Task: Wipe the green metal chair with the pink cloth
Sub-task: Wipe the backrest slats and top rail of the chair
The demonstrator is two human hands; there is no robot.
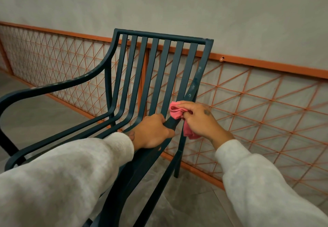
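The dark green metal chair with a slatted back and curved armrests fills the middle of the head view. My left hand grips its near right armrest, fingers curled round the bar. My right hand holds the bunched pink cloth against the same armrest, just below where it meets the right upright of the back. Part of the cloth hangs under my palm. Pale dusty marks show on the right upright above the cloth.
An orange metal lattice railing runs behind and to the right of the chair, in front of a grey wall. Grey tiled floor lies below. My grey sleeves cover the lower corners.
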